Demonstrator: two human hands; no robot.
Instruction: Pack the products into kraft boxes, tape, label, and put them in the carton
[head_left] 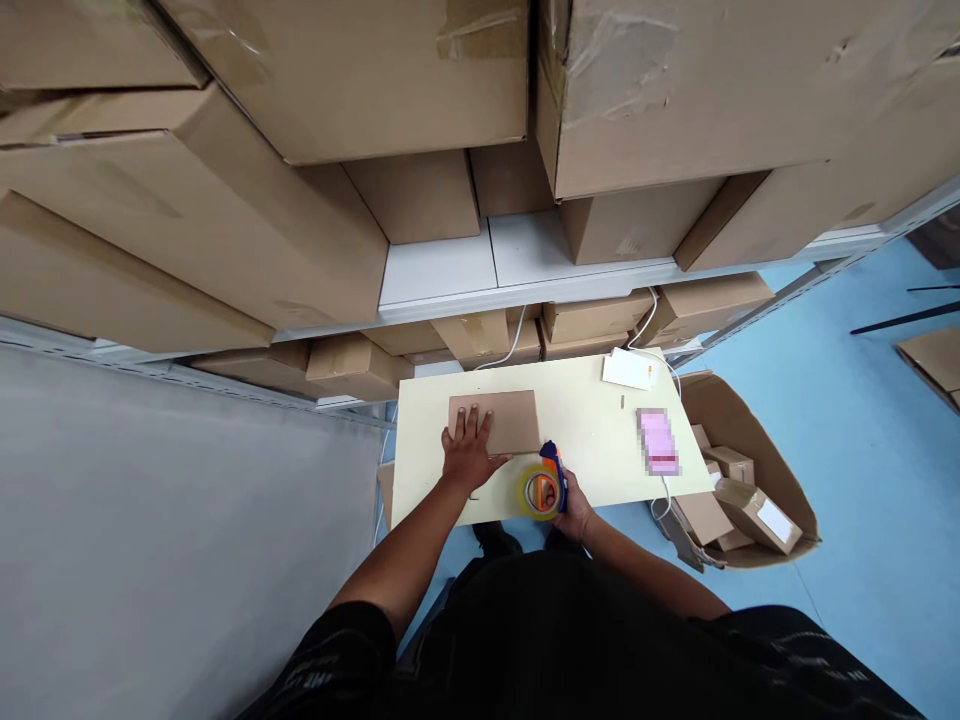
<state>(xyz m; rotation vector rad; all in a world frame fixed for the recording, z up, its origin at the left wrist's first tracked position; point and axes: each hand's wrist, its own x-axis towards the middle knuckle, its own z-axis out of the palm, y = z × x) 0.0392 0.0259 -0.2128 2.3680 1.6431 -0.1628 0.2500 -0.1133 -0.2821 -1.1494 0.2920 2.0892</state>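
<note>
On the pale table (585,430) lies a flat brown cardboard box (514,420). My left hand (469,455) rests on its left part with the fingers spread. Close to the table's front edge, my right hand (574,508) is wrapped round a tape dispenser (553,462) with blue and orange parts. A roll of clear yellowish tape (527,497) sits on the dispenser. The dispenser's blue head is near the box's lower right corner; whether they touch I cannot tell.
At the table's right are a blurred pink device (658,440) with a white cable and a white card (628,368). Beside the table, a large open carton (780,470) holds several small boxes. Shelves (450,270) with big cartons rise behind; a grey wall (187,500) is left.
</note>
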